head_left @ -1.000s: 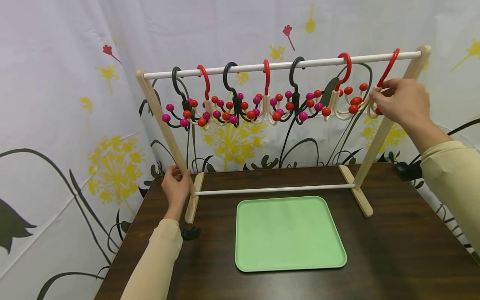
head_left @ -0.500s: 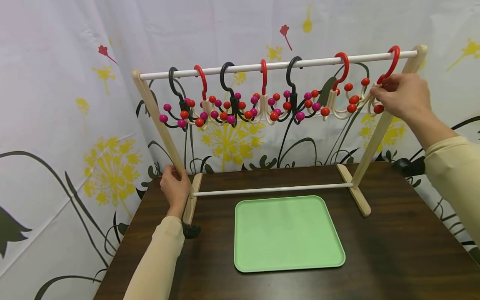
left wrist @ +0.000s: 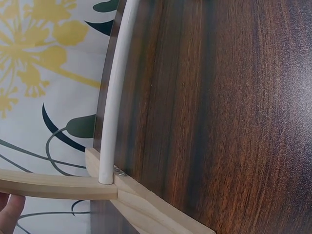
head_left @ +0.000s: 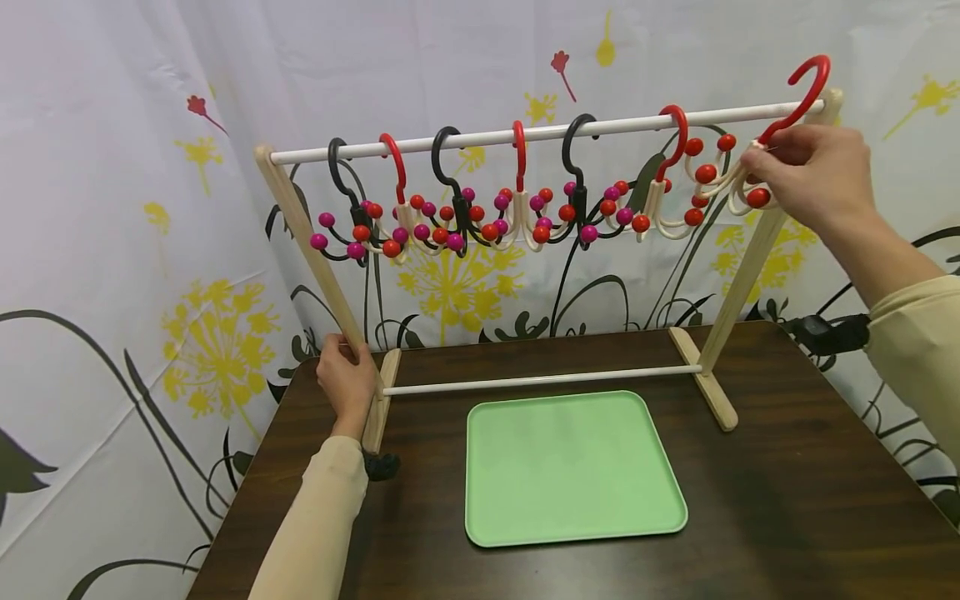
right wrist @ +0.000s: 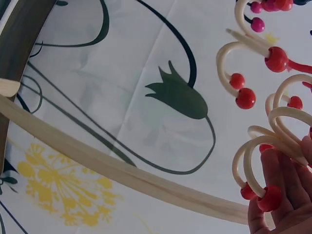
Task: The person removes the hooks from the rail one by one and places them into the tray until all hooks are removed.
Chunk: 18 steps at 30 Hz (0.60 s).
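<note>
The right hand [head_left: 813,179] gripped the red hook hanger [head_left: 795,100] by its cream prongs, lifted above the rail [head_left: 547,132]. It appeared light and rigid. The left hand [head_left: 347,383] clasped the rack post [head_left: 311,250].

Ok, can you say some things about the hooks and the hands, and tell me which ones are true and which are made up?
1. The right hand holds a red-topped cream hook with red balls lifted above the white top rail. True.
2. The flat green plastic tray has hooks lying in it. False: nothing lies in it.
3. The left hand grips the wooden rack's slanted left leg. True.
4. Every hook on the rail is black. False: three black hooks and three red-topped ones hang there.
</note>
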Available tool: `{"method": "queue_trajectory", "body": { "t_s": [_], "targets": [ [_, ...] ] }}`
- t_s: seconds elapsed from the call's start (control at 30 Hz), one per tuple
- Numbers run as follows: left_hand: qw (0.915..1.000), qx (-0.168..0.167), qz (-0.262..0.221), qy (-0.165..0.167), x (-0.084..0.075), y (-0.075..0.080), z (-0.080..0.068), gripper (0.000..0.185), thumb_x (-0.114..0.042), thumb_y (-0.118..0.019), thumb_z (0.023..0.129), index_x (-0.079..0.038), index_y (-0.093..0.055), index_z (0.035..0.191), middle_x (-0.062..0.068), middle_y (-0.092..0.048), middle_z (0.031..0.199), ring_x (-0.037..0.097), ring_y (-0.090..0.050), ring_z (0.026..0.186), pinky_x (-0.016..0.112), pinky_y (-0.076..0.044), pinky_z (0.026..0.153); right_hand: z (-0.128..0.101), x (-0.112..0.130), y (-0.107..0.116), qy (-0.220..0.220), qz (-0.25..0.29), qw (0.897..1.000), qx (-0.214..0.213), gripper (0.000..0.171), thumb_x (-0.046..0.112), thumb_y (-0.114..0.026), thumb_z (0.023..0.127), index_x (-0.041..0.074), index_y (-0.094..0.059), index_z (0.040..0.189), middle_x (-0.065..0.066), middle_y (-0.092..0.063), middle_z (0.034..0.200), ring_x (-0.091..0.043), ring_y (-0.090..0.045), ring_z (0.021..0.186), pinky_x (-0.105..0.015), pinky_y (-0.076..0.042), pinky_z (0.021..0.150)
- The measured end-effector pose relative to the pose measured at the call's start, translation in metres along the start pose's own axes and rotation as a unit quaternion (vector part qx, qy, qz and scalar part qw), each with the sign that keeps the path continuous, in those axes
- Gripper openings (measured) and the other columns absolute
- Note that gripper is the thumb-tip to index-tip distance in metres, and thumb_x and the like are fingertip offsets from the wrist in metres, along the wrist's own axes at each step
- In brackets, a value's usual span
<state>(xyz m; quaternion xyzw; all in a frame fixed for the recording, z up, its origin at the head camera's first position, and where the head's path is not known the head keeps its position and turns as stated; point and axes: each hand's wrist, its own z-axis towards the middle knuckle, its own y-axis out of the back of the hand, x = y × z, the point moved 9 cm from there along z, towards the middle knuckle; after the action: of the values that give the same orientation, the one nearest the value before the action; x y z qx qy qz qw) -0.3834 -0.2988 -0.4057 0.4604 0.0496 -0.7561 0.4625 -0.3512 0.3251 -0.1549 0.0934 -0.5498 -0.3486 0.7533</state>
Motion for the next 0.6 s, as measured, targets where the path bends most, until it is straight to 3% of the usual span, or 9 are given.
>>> {"method": "queue_trajectory", "body": {
  "t_s": [0.2, 0.3, 0.43, 0.6],
  "targets": [
    [1.0000, -0.003, 0.000, 0.000, -0.002, 0.001, 0.000, 0.016, -0.009, -0.069, 0.087, -0.001, -0.059, 0.097, 0.017, -0.063, 0.087, 0.035, -0.059, 0.080, 0.053, -0.043, 0.078, -0.016, 0.000, 0.007, 0.018, 0.093, 0.995, -0.035, 0.034, 0.026, -0.070, 0.091, 0.007, -0.068, 0.119, 0.019, -0.064, 0.086, 0.002, -0.062, 0.080, -0.008, -0.045, 0.070],
    [1.0000, -0.003, 0.001, 0.001, -0.002, 0.001, 0.000, 0.016, -0.009, -0.069, 0.087, -0.001, -0.059, 0.097, 0.016, -0.063, 0.087, 0.035, -0.059, 0.080, 0.052, -0.043, 0.077, -0.028, -0.003, 0.009, 0.033, 0.109, 0.992, -0.058, 0.031, 0.024, -0.070, 0.091, 0.008, -0.069, 0.117, 0.016, -0.065, 0.089, 0.001, -0.063, 0.082, -0.008, -0.046, 0.072],
    [1.0000, -0.002, 0.002, 0.001, -0.001, 0.000, 0.000, 0.016, -0.009, -0.069, 0.087, -0.001, -0.059, 0.098, 0.016, -0.063, 0.087, 0.035, -0.059, 0.080, 0.052, -0.043, 0.076, -0.050, -0.013, 0.010, 0.050, 0.086, 0.991, -0.090, 0.035, 0.024, -0.069, 0.092, 0.005, -0.067, 0.121, 0.017, -0.064, 0.090, 0.000, -0.062, 0.083, -0.010, -0.045, 0.074],
    [1.0000, 0.001, 0.001, 0.004, 0.000, -0.002, -0.001, 0.016, -0.010, -0.069, 0.087, -0.002, -0.059, 0.098, 0.016, -0.063, 0.089, 0.034, -0.060, 0.081, 0.051, -0.043, 0.078, -0.079, -0.038, -0.001, 0.061, 0.055, 0.992, -0.094, 0.031, 0.021, -0.070, 0.091, 0.002, -0.068, 0.115, 0.025, -0.063, 0.083, 0.004, -0.061, 0.075, -0.010, -0.043, 0.064]
  ]
}}
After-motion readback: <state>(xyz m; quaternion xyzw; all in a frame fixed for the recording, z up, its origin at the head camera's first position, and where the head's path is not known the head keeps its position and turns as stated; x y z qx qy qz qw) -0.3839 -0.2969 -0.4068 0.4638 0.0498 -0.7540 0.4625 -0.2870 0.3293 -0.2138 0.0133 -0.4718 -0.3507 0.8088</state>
